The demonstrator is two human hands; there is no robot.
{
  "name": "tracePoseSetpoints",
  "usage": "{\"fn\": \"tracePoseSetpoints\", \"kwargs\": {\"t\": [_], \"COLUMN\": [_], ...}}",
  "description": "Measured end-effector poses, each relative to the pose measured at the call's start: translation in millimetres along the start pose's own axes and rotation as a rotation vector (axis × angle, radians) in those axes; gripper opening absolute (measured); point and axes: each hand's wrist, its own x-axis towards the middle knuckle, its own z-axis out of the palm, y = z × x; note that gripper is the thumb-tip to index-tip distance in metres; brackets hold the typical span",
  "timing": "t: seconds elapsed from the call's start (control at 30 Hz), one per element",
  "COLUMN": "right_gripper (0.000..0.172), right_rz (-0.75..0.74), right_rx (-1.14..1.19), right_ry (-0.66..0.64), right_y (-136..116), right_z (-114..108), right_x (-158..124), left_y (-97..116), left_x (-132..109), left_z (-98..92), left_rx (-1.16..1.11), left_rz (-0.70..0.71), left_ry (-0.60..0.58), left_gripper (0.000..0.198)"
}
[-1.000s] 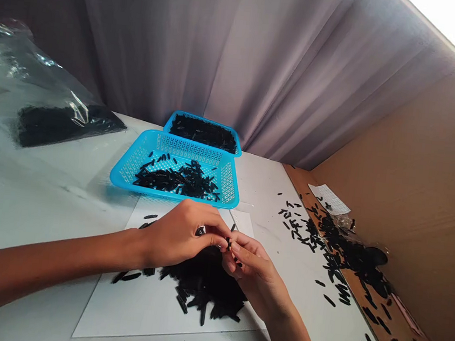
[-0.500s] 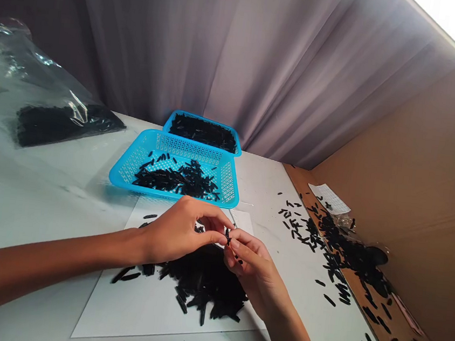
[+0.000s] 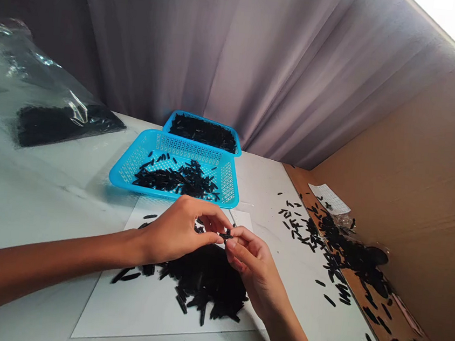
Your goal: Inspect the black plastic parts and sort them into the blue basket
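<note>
Over a white sheet (image 3: 115,310) on a pale table (image 3: 37,199), my left hand (image 3: 176,230) and right hand (image 3: 252,265) meet above a heap of black pieces (image 3: 203,279), fingertips of both clenched on one small black piece (image 3: 226,236), held up close, clear of the pile. My fingers hide most of it, so its shape is hard to make out. A blue plastic basket (image 3: 127,171) with more pieces stands just beyond, a second basket (image 3: 204,116) behind it; a plastic bag (image 3: 38,74) lies left, loose pieces (image 3: 306,227) right.
</note>
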Motion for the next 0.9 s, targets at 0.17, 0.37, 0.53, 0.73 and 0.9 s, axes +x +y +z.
{"fn": "tracePoseSetpoints", "kwargs": {"t": [0.17,0.37,0.53,0.73,0.9], "right_gripper": [0.021,0.023,0.025,0.026,0.027], "right_rz": [-0.005,-0.014,-0.001,0.015,-0.011], "right_rx": [-0.028,0.010,-0.002,-0.007,-0.017], "right_ry": [-0.006,-0.012,-0.004,-0.005,0.022], "right_y": [0.0,0.6,1.0,-0.3,0.9], "right_z": [-0.6,-0.6,-1.3,-0.3,-1.1], "right_x": [1.9,1.7,1.4,2.5,2.1], "left_y": [0.4,2.7,3.3,3.2,4.2], "left_x": [-0.1,0.2,-0.2,-1.3,-1.0], "left_z": [0.3,-1.4,-1.3,-0.1,-0.5], "left_rx": [0.016,0.014,0.021,0.039,0.097], "left_rz": [0.003,0.020,0.031,0.108,0.138], "left_ry": [0.002,0.011,0.016,0.057,0.052], "left_gripper": [0.015,0.020,0.023,0.017,0.018]}}
